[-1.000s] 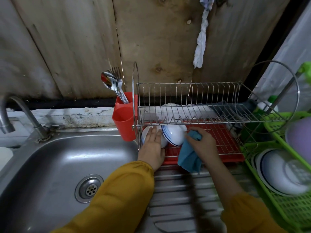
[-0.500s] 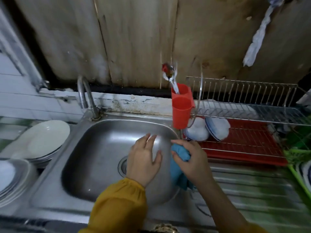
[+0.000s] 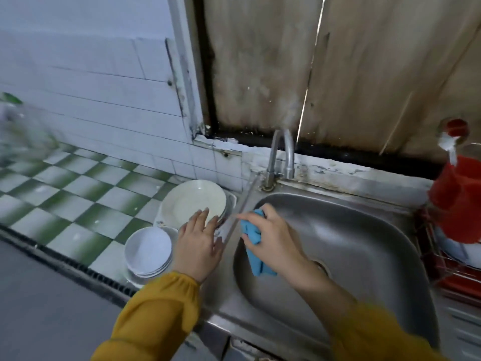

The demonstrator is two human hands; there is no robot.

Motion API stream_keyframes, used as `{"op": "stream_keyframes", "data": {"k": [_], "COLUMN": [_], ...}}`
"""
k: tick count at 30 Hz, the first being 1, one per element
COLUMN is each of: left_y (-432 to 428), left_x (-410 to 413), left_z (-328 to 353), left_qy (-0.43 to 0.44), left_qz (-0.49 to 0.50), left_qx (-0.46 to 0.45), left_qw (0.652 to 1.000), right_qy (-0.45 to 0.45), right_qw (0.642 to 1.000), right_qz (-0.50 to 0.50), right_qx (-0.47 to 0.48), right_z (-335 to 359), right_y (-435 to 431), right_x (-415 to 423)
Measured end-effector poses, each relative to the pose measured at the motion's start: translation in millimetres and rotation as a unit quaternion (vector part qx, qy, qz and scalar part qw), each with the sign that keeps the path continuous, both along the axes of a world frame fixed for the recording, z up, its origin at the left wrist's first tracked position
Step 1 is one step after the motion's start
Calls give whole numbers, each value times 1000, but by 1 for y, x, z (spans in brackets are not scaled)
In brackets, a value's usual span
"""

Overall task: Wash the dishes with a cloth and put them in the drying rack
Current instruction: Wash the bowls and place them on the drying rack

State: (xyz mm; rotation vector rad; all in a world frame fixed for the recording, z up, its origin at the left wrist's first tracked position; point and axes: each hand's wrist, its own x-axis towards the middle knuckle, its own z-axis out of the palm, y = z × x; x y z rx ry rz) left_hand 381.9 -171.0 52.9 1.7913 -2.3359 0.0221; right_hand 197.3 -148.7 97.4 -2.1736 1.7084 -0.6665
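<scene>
Head view: I'm basically watching over the shoulder of someone at the sink [image 3: 377, 243], mustard sleeves on both arms.
Left hand [image 3: 199, 246]: flat, fingers straight and spread, holding nothing. It's just left of the sink, fingertips over the near edge of the plates [image 3: 192, 201]. Can't tell if it's touching them. My guess is it's going for the next dish.
Right hand [image 3: 273, 235]: fingers wrapped round the blue cloth [image 3: 256, 261] at the sink's left rim. The tail hangs over the basin, probably so drips land there.
Plates: cream stack just left of the sink, waiting their turn I'd say.
Bowls [image 3: 147, 247]: white stack, also left of the sink, nearer the person.
Drying rack [image 3: 442, 272]: right of the sink, only its edge in shot, red cup [image 3: 458, 199] beside it.
</scene>
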Motion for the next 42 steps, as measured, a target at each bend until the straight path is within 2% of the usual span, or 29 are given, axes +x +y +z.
{"op": "stream_keyframes", "data": {"k": [4,7,10,14,17,21,22,25,28,32,35,39,42], "left_y": [-17,-20,-22,-17,-13,-17,-19,-24,-24,-24,-26,-27,-24], "left_x": [66,108,148,187,199,205,204,204,203,203,206,206,206], "left_z": [-21,-39,-57,-73,-77,-86,-89,-89,-90,-89,-86,-77,-73], "left_qy": [-28,-27,-36,-73,-143,-202,-198,-181,-178,-165,-110,-62,58], "left_qz": [29,28,-5,-73,-104,-157,-160,-155,-138,-124,-123,-110,-74], "left_qx": [5,50,83,115,188,149,131,152,110,123,105,165,199], "left_qw": [999,998,996,988,966,955,958,959,968,971,981,978,976], "right_qy": [86,115,130,221,302,400,416,447,460,446,426,394,361], "right_qw": [991,976,952,908,870,821,811,794,788,792,802,818,836], "right_qz": [98,178,252,322,356,369,369,368,367,375,378,377,367], "right_qx": [17,52,119,153,156,174,181,186,180,185,180,183,190], "right_z": [2,-3,-13,-31,-41,-49,-51,-54,-55,-56,-56,-59,-59], "right_y": [-39,-66,-89,-104,-108,-113,-115,-119,-121,-123,-123,-122,-123], "right_x": [67,113,153,191,206,213,213,215,216,210,204,197,191]}}
